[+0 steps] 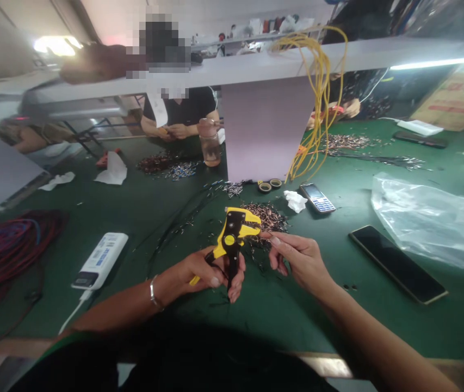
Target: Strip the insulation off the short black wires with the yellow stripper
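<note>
My left hand (207,272) is closed around the handles of a yellow and black wire stripper (234,234), held upright over the green table (134,207). My right hand (297,258) pinches a short thin wire piece at the stripper's jaws (262,235); the piece itself is too small to see clearly. Just behind the tool lies a pile of cut wire bits (266,216). A bracelet sits on my left wrist.
A white power bank (100,259) lies left, a black phone (397,270) right, a keypad phone (317,197) and clear plastic bag (431,220) beyond. Red cable coils (3,250) at far left. Yellow wires (317,103) hang from a shelf. A person works across the table.
</note>
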Tool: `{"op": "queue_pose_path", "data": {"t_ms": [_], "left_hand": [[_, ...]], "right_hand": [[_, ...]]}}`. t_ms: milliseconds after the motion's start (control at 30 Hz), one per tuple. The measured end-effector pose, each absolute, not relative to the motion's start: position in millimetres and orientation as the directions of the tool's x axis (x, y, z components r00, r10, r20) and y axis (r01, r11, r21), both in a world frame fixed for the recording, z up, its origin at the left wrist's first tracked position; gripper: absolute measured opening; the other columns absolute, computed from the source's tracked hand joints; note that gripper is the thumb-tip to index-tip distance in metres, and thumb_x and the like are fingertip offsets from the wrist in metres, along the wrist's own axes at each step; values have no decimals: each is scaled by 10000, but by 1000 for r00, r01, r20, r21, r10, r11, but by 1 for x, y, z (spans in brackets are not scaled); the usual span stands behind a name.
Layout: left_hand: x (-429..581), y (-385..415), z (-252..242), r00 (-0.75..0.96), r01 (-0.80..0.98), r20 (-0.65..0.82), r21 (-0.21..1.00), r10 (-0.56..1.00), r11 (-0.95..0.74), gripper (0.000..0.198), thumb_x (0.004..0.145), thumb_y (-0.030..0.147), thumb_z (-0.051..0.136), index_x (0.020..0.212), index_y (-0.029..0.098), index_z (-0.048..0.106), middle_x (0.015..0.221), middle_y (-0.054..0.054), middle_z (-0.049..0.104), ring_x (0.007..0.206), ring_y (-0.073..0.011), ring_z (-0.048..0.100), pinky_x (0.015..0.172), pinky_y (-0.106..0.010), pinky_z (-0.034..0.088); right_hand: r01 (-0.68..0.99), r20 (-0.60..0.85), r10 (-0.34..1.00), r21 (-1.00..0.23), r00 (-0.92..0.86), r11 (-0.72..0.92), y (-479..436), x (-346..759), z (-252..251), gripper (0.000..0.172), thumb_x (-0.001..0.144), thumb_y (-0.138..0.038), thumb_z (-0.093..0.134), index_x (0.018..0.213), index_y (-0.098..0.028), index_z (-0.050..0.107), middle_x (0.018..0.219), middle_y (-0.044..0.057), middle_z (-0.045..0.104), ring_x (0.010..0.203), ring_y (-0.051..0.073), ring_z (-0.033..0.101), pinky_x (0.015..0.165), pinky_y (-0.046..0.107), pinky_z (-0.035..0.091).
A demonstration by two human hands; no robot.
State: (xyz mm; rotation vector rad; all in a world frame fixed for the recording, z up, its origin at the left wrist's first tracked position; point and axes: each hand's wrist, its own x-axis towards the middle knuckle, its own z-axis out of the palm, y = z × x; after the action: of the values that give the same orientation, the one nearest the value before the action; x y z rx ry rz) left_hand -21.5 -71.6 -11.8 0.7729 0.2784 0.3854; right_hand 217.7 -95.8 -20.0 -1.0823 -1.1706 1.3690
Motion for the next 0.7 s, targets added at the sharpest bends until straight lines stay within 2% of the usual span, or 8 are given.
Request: {"op": "queue_pose_path", "data": {"t_ms": [233,500,700], "left_hand": [[-21,-72,-10,882,-243,-102,738,460,629,493,531,139,667,1022,100,640,802,-82,654,678,-202,611,678,-384,517],[-22,-72,-10,890,-223,-108,743,442,630,481,537,152,689,1014,108,647,808,-79,661,681,-201,613,676,-377,527],[-22,-74,-13,905,-203,-110,737,410,645,498,550,154,683,1044,99,643,815,-87,659,703,-207,612,684,-386,535]], "right_hand": [[-136,-14,989,-990,-145,-34,-97,219,-20,313,847,-405,692,1025,-175,805,558,7,644,400,69,461,391,219,337],[-258,-14,989,-965,-148,-52,-96,219,-16,241,804,-369,732,943,-193,822,545,6,643,408,74,478,398,226,345],[-278,-13,985,-959,-172,-61,-97,217,-13,255,790,-392,744,911,-183,825,508,1,608,410,78,465,383,224,345]]}}
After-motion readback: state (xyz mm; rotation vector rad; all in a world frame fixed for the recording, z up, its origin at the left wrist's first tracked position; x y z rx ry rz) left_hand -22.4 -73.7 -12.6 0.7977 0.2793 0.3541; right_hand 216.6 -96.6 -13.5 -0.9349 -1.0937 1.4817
